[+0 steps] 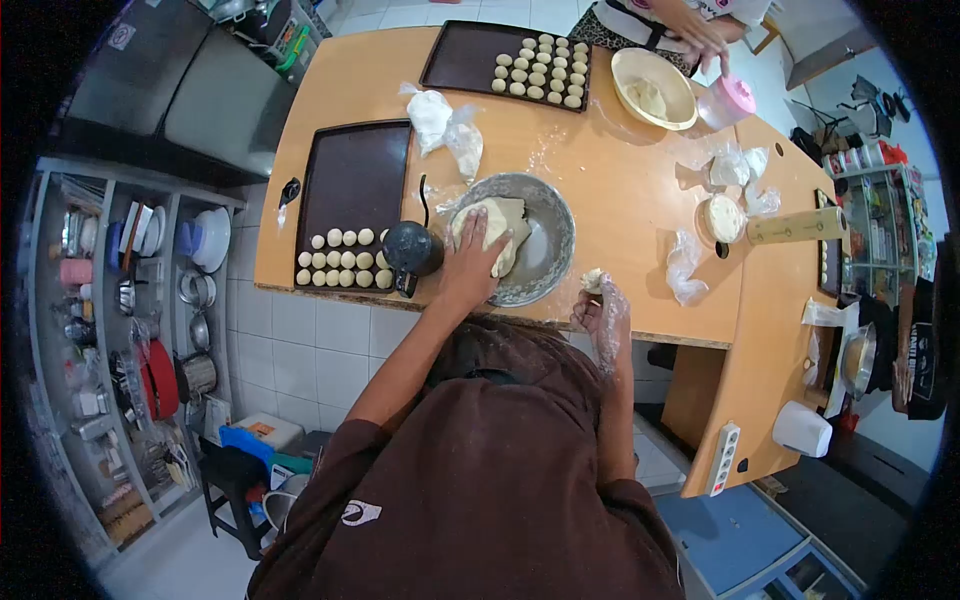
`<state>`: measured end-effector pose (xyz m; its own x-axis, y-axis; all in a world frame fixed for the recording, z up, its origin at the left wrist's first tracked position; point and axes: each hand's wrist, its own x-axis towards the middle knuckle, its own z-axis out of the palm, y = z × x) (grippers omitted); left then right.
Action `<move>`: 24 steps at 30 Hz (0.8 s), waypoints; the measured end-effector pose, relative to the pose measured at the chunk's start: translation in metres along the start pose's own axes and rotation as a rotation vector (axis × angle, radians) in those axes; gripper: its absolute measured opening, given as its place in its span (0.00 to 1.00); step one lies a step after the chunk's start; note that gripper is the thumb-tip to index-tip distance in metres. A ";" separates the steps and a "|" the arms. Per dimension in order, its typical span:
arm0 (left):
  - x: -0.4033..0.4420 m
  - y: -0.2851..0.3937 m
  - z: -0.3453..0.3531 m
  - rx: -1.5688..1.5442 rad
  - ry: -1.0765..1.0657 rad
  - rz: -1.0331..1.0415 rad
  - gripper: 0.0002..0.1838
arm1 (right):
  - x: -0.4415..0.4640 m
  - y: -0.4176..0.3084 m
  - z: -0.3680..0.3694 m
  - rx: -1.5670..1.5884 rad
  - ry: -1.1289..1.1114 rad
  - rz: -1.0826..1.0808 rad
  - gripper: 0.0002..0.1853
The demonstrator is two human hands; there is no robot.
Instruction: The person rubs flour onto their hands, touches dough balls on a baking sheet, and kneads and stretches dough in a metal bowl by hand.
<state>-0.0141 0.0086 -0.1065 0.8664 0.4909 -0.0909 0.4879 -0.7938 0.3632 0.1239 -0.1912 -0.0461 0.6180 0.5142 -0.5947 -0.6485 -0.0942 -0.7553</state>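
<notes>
My left hand (pixel 474 255) lies on a large pale lump of dough (pixel 514 222), its fingers stretched out over it. The dough sits in the left part of a metal bowl (pixel 569 245) near the table's front edge. Just right of the bowl, my right hand (pixel 606 318), whitened with flour, pinches a small piece of dough (pixel 593 281) at its fingertips. Beside my left wrist stands a dark kettle (pixel 412 250) with a thin curved spout. Left of it, a dark baking tray (pixel 350 185) carries rows of small dough balls (pixel 348 260) along its near end.
A second tray (pixel 468 52) with several dough balls lies at the back. Flour bags (pixel 430 118) rest nearby. Another person's hand (pixel 700 35) is near a cream bowl (pixel 690 110) and a pink-lidded container (pixel 735 97). A tall cylinder (pixel 795 226) lies at right.
</notes>
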 end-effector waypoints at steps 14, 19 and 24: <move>0.001 0.018 0.003 -0.044 0.081 0.254 0.23 | 0.001 0.017 0.005 -0.154 -0.083 -0.257 0.15; -0.019 0.038 -0.018 -0.467 0.082 0.192 0.18 | 0.003 0.017 0.014 -0.177 -0.147 -0.280 0.15; -0.035 0.048 -0.033 -0.413 -0.013 0.208 0.14 | 0.031 0.024 0.023 -0.752 -0.120 -0.519 0.14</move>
<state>-0.0245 -0.0343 -0.0552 0.9440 0.3296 0.0123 0.2225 -0.6638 0.7140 0.1175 -0.1574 -0.0762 0.6730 0.7281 -0.1302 0.1832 -0.3346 -0.9244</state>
